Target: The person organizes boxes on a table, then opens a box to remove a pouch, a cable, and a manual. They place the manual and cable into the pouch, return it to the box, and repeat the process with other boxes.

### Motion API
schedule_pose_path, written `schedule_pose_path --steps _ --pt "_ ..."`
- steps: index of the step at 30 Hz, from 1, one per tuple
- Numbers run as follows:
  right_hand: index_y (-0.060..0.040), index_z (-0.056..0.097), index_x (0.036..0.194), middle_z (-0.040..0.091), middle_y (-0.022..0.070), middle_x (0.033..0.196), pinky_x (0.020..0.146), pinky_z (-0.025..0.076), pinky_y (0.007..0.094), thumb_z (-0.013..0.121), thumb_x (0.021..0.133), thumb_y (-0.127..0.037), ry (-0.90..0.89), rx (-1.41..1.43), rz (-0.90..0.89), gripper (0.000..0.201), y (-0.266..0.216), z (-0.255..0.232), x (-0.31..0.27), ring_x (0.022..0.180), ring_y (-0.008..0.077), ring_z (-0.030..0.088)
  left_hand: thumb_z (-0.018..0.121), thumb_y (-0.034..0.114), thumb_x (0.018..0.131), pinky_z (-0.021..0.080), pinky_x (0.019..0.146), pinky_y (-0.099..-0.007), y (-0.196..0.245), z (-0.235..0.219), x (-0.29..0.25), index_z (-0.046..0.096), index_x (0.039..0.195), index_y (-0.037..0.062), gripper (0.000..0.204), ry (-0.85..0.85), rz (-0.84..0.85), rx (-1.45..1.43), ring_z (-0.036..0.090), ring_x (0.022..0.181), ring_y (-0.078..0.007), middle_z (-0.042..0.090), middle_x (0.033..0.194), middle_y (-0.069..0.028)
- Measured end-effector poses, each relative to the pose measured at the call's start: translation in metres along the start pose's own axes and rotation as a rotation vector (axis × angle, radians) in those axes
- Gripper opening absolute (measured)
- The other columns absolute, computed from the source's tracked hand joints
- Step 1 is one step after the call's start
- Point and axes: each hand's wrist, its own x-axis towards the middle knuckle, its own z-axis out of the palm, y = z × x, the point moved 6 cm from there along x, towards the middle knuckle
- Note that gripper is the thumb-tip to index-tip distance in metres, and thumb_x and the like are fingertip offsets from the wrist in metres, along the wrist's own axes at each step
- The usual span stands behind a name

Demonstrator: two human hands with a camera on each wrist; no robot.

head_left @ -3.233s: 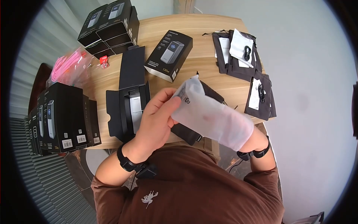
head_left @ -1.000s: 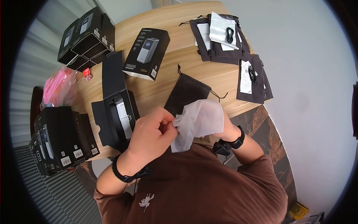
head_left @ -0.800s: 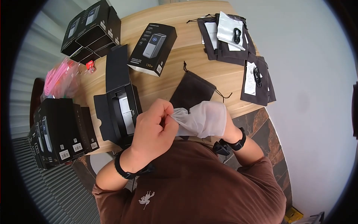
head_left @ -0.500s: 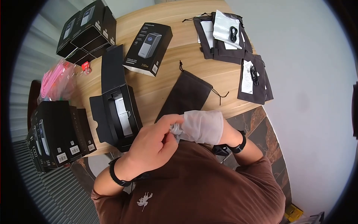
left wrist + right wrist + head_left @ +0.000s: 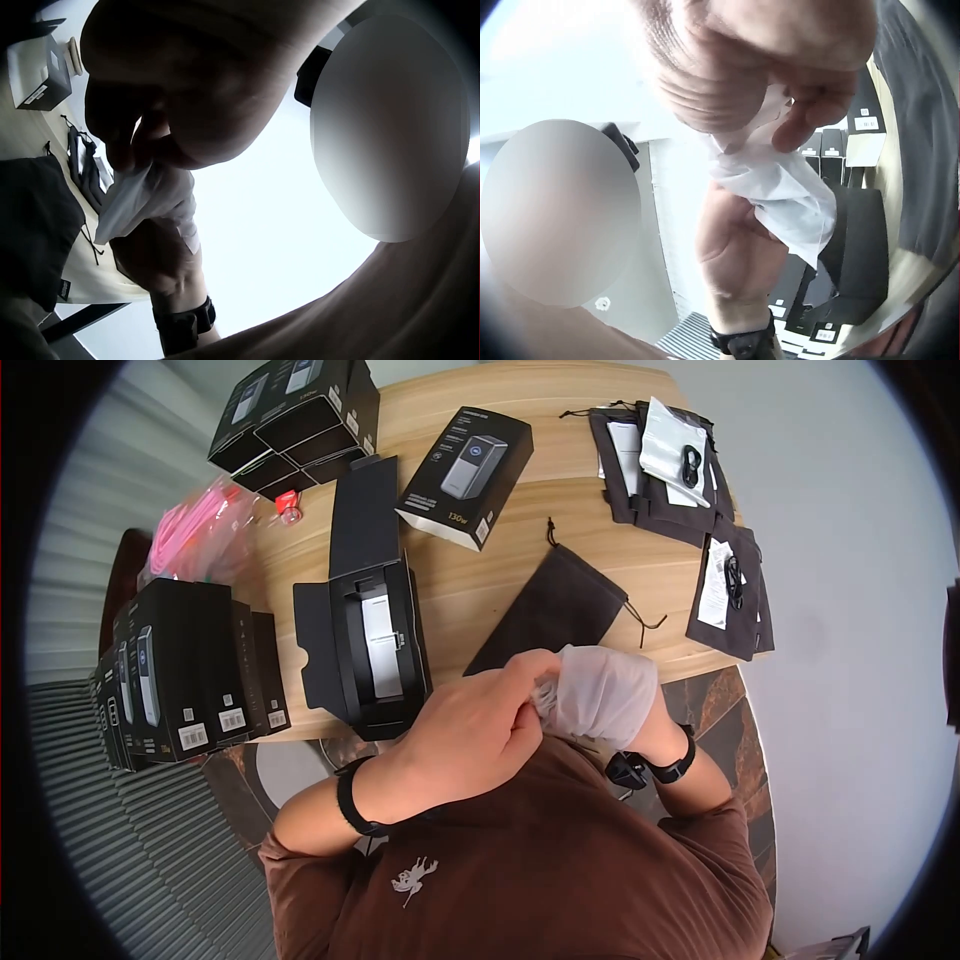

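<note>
My left hand (image 5: 475,720) pinches the gathered end of a translucent white plastic bag (image 5: 605,695). The bag is crumpled and lies over my right hand (image 5: 657,732), hiding most of it in the head view. From the right wrist, my right hand (image 5: 757,67) shows with curled fingers and the bag's white film (image 5: 787,199) between them. Beyond both hands, a dark drawstring pouch (image 5: 550,610) lies flat on the table. To the left an open black box (image 5: 365,515) holds a white piece (image 5: 381,650) in its tray.
A closed power bank box (image 5: 467,475) lies at the back middle. Stacked black boxes (image 5: 300,430) stand back left, more boxes (image 5: 185,670) front left. Pink items in clear plastic (image 5: 200,535) sit between them. Pouches with papers and cables (image 5: 655,470) lie at the right.
The bag, earlier stretched long over my right hand and forearm, is now bunched up short. My left hand has gathered its end. The drawstring pouch has come into fuller view.
</note>
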Motion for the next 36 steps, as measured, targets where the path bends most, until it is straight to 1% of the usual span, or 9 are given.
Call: schedule_pose_path --steps 3,8,11,15,18,24,27,30,36 --pt "-0.0052 0.073 0.102 0.073 0.0090 0.096 0.075 0.056 0.0323 0.087 0.080 -0.014 0.033 -0.033 -0.056 0.028 -0.002 -0.005 -0.001 0.089 0.0279 0.071 0.068 0.006 0.093 0.051 0.065 -0.0426 -0.009 -0.001 -0.004 0.060 0.115 0.0050 0.023 -0.001 -0.111 -0.128 0.067 0.076 -0.0344 0.065 0.080 -0.0117" --pt "-0.0049 0.073 0.104 0.073 0.0100 0.095 0.075 0.057 0.0350 0.086 0.080 -0.014 0.060 0.231 -0.186 0.028 0.005 -0.002 -0.006 0.088 0.0296 0.072 0.071 0.003 0.095 0.050 0.064 -0.0358 -0.001 -0.008 -0.003 0.066 0.096 0.0041 0.006 0.064 0.094 -0.030 0.063 0.069 -0.0280 0.063 0.079 -0.0108" --pt "-0.0045 0.072 0.109 0.074 0.0103 0.097 0.077 0.057 0.0366 0.086 0.079 -0.012 0.102 0.314 -0.253 0.034 0.024 0.001 -0.017 0.089 0.0299 0.072 0.069 0.001 0.097 0.048 0.070 -0.0307 -0.010 -0.006 -0.006 0.064 0.097 0.0020 0.005 0.015 -0.058 -0.254 0.059 0.075 -0.0207 0.060 0.088 -0.0084" --pt "-0.0051 0.072 0.113 0.074 0.0098 0.099 0.076 0.057 0.0355 0.085 0.078 -0.012 0.171 0.031 -0.359 0.038 0.008 -0.006 -0.015 0.086 0.0280 0.073 0.065 0.001 0.100 0.050 0.082 -0.0316 -0.005 -0.002 0.001 0.061 0.101 0.0014 0.004 0.012 -0.004 -0.344 0.061 0.086 -0.0236 0.062 0.098 -0.0094" --pt "-0.0055 0.073 0.112 0.074 0.0096 0.098 0.074 0.057 0.0349 0.086 0.077 -0.013 0.216 0.202 -0.363 0.038 0.013 -0.009 -0.019 0.084 0.0275 0.072 0.065 0.002 0.100 0.050 0.082 -0.0320 -0.003 -0.004 0.003 0.060 0.100 0.0014 0.004 0.001 -0.016 -0.317 0.061 0.085 -0.0238 0.063 0.097 -0.0092" --pt "-0.0137 0.076 0.101 0.074 0.0046 0.090 0.068 0.056 0.0343 0.088 0.076 -0.016 0.166 -0.102 -0.195 0.028 -0.001 -0.012 -0.012 0.084 0.0250 0.071 0.065 0.001 0.098 0.050 0.078 -0.0324 -0.003 -0.004 0.004 0.061 0.096 0.0011 0.005 -0.162 -0.102 -0.323 0.062 0.084 -0.0249 0.063 0.094 -0.0092" --pt "-0.0137 0.076 0.101 0.075 0.0035 0.093 0.069 0.056 0.0340 0.086 0.077 -0.017 0.157 -0.068 -0.174 0.026 0.002 -0.007 -0.006 0.085 0.0243 0.072 0.065 0.001 0.098 0.049 0.075 -0.0321 0.008 -0.006 0.008 0.060 0.094 0.0007 0.006 -0.089 0.097 -0.258 0.060 0.082 -0.0241 0.061 0.091 -0.0094" --pt "-0.0123 0.076 0.098 0.075 0.0037 0.092 0.067 0.055 0.0342 0.084 0.079 -0.019 0.244 0.089 -0.221 0.022 0.003 -0.010 -0.011 0.086 0.0241 0.072 0.064 0.001 0.098 0.047 0.075 -0.0309 0.006 -0.009 0.007 0.059 0.094 0.0006 0.007 -0.035 0.127 -0.267 0.058 0.081 -0.0232 0.059 0.090 -0.0093" --pt "-0.0033 0.075 0.103 0.077 0.0099 0.099 0.080 0.059 0.0311 0.084 0.081 -0.005 0.210 0.136 -0.205 0.025 0.012 -0.032 -0.010 0.090 0.0238 0.075 0.057 0.001 0.100 0.045 0.083 -0.0285 -0.023 -0.018 -0.001 0.058 0.093 0.0008 0.007 0.012 -0.142 -0.713 0.057 0.089 -0.0153 0.058 0.093 -0.0039"
